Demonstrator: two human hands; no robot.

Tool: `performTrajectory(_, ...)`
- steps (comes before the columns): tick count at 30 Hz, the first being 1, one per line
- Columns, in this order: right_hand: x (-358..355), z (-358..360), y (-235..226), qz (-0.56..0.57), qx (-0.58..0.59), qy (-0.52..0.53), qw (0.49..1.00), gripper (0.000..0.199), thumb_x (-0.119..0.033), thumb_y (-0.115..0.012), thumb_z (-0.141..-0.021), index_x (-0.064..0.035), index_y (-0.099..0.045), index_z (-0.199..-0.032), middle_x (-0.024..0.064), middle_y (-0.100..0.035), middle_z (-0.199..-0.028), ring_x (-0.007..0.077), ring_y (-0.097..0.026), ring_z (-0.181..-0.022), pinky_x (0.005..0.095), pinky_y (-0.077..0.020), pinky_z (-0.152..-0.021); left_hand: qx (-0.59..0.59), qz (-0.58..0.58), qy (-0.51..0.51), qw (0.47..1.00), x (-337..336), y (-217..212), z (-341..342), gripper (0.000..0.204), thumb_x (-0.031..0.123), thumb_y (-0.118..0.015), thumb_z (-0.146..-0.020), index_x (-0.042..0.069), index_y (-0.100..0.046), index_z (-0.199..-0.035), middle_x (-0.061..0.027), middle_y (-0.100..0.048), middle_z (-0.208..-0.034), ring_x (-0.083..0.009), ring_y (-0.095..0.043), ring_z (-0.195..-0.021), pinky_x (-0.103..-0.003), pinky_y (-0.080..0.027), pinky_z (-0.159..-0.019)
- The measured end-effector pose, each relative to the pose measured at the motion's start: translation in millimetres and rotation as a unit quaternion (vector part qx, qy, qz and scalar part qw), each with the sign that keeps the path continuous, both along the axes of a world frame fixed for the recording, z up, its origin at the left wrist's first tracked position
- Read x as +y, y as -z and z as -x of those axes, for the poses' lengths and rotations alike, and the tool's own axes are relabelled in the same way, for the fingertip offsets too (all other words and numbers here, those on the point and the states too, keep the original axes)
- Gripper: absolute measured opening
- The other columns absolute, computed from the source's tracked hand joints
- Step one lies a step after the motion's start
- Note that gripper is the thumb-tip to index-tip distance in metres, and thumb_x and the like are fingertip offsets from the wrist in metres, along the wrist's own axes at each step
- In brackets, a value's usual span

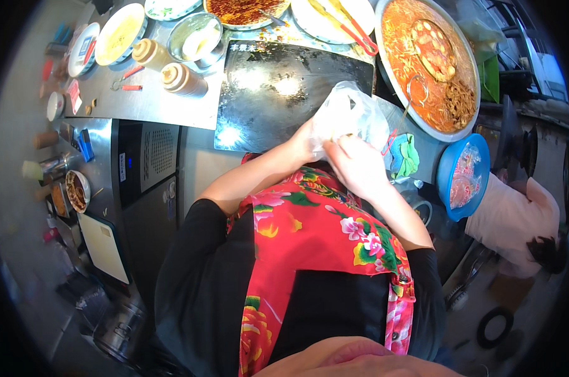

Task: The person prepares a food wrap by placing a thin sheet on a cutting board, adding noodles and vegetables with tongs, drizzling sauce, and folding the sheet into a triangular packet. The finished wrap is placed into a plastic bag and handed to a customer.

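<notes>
Wearer's two hands [359, 164], two squeeze bottles [184, 81]

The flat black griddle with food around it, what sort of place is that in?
It looks like a kitchen or food stall, though I can't be sure which. The flat black griddle, the big round pan of reddish food and the squeeze bottles show it.

I was standing in a working food kitchen, more like an eatery's or a stall's than a home's. A black, griddle-like plate [259, 113] lay beside a bare steel counter [193, 113], with a huge round pan [449, 137] of red broth to its right. Squeeze bottles [182, 80] and a wide dish [250, 27] of dark red sauce stood ready, and the person there wore a flowered apron [322, 226].
</notes>
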State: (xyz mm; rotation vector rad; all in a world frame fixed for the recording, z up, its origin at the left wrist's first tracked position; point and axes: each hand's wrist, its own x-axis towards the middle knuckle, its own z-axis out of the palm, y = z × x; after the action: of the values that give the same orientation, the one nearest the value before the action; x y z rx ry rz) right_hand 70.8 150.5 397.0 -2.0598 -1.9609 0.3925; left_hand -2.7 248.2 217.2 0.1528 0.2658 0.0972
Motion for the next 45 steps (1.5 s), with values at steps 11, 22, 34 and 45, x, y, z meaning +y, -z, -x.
performTrajectory(11, -10, -16, 1, -0.167, 0.08, 0.169, 0.968, 0.024, -0.012, -0.068, -0.086, -0.0005, -0.063, -0.107, 0.0138, -0.068, -0.09, 0.0306, -0.067, -0.08, 0.0358, -0.053, -0.076, -0.074, 0.008, 0.1, 0.992, -3, 7, 0, 0.04, 0.024, -0.051, -0.102, 0.006, -0.051, -0.138, -0.0098, -0.065, -0.126, -0.0225, -0.065, -0.112, -0.042, -0.053, -0.098)
performTrajectory(22, -33, -57, -13, -0.066, 0.766, 0.269, 0.58, 0.052, -0.011, -0.055, -0.092, 0.0001, -0.041, -0.141, 0.0168, -0.064, -0.11, 0.0179, -0.069, -0.082, 0.0273, -0.0578, -0.073, 0.151, -0.491, 0.105, 0.852, 43, -14, -7, 0.039, 0.017, -0.058, -0.097, 0.006, -0.053, -0.134, -0.0091, -0.066, -0.118, -0.0146, -0.064, -0.104, -0.029, -0.051, -0.087)
performTrajectory(34, -27, -70, -31, 0.036, 0.244, 0.074, 0.966, 0.074, -0.016, -0.068, -0.079, -0.0124, -0.04, -0.147, 0.0172, -0.067, -0.083, 0.0319, -0.068, -0.072, 0.0397, -0.0537, -0.066, -0.029, -0.841, -0.163, 0.514, -2, -106, -35, 0.051, 0.002, -0.071, -0.079, 0.004, -0.06, -0.129, -0.0103, -0.07, -0.094, -0.019, -0.068, -0.082, -0.03, -0.052, -0.07)
performTrajectory(45, -42, -124, 122, -0.02, 0.434, 0.433, 0.79, 0.043, -0.013, -0.069, -0.079, -0.0031, -0.064, -0.121, 0.0026, -0.064, -0.077, 0.0082, -0.053, -0.061, 0.0243, -0.0444, -0.059, 0.001, -0.438, 0.063, 0.897, 35, -59, 51, 0.014, 0.017, -0.056, -0.101, 0.005, -0.063, -0.1, -0.0013, -0.058, -0.091, -0.0141, -0.056, -0.091, -0.031, -0.044, -0.091)
